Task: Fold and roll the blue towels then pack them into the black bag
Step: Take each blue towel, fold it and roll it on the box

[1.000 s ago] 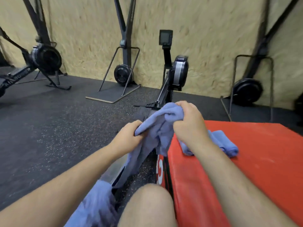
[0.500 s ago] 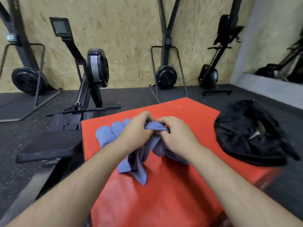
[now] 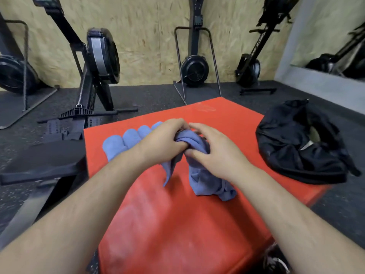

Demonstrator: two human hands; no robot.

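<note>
Hands, left [image 3: 164, 141] and right [image 3: 217, 155], grip towel [image 3: 205, 180].

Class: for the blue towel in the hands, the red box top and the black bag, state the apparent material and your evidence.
Blue towel: soft matte cloth, perhaps microfibre; it bunches and drapes limply.
Red box top: smooth vinyl-like covering, probably padded; slight sheen, whitish scuffs.
Black bag: thin synthetic fabric, likely nylon; it slumps in creases.
</note>
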